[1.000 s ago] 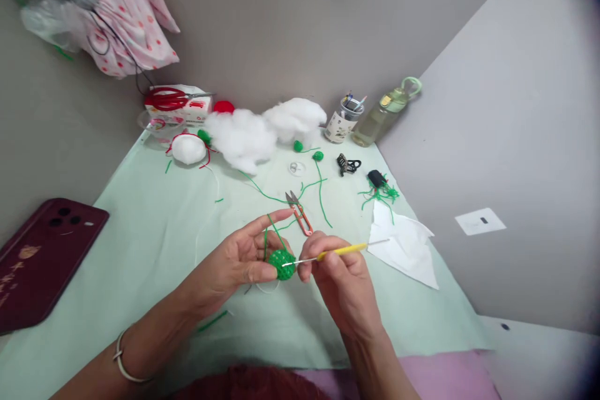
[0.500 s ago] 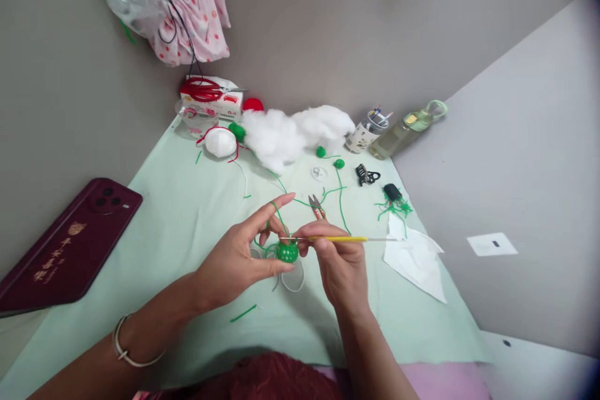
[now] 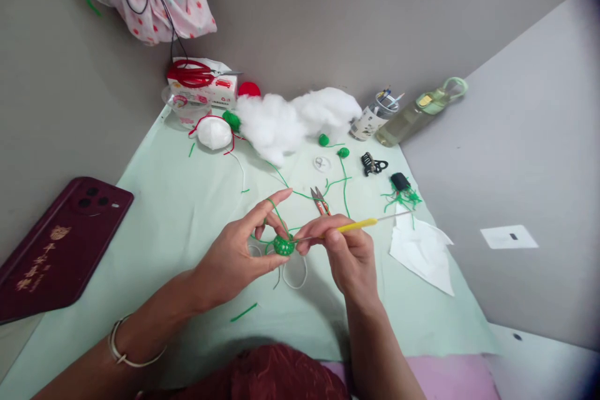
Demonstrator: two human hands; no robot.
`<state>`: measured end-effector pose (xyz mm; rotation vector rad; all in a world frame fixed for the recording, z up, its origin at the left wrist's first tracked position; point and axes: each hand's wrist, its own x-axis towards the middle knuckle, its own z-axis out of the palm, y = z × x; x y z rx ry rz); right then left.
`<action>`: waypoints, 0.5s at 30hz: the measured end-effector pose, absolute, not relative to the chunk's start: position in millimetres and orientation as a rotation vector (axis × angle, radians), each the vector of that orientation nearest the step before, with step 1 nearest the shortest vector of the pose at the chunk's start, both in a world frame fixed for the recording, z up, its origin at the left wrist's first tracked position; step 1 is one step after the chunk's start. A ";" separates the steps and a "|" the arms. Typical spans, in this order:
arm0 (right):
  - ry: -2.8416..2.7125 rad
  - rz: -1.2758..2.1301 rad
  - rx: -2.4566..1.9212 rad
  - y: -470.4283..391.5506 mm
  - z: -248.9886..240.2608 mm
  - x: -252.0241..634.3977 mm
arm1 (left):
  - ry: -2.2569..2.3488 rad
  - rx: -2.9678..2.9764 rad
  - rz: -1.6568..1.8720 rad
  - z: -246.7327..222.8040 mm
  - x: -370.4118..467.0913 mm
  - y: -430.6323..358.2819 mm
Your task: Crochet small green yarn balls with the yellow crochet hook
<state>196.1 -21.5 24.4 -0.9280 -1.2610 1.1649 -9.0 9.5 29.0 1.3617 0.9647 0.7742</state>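
Between thumb and fingers, my left hand (image 3: pixel 233 254) pinches a small green crocheted piece (image 3: pixel 284 245) with white showing through its stitches. Green yarn (image 3: pixel 278 212) runs from the piece up over my raised left index finger. My right hand (image 3: pixel 347 254) grips a crochet hook (image 3: pixel 359 225) by its yellow handle, its back end tilted up to the right. The hook's tip meets the top edge of the green piece; whether it sits inside a stitch I cannot tell. Just beyond my right fingers lie small orange-handled thread snips (image 3: pixel 320 201).
White stuffing (image 3: pixel 276 128) lies at the back beside a white yarn ball (image 3: pixel 214 132) and a tissue pack (image 3: pixel 204 84) carrying red scissors. A pen jar (image 3: pixel 374 117), bottle (image 3: pixel 407 117) and black hair clip (image 3: pixel 374 164) stand right. A maroon phone (image 3: pixel 65 244) is left.
The hook has swung from nearly level to tilted, its back end higher, and its tip has drawn back to the green piece's edge. My view has shifted slightly.
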 end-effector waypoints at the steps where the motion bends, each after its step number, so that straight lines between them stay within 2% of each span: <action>1: -1.329 1.105 -0.961 -22.5 25.8 196.6 | 0.965 1.365 0.773 27.2 -9.6 9.7; 9: -1.945 0.325 -1.078 -29.3 16.9 186.0 | 1.052 1.141 0.911 16.5 -6.2 8.5; 15: -1.941 0.092 -1.109 -41.3 3.3 178.3 | 0.844 0.676 0.898 20.1 -0.5 0.6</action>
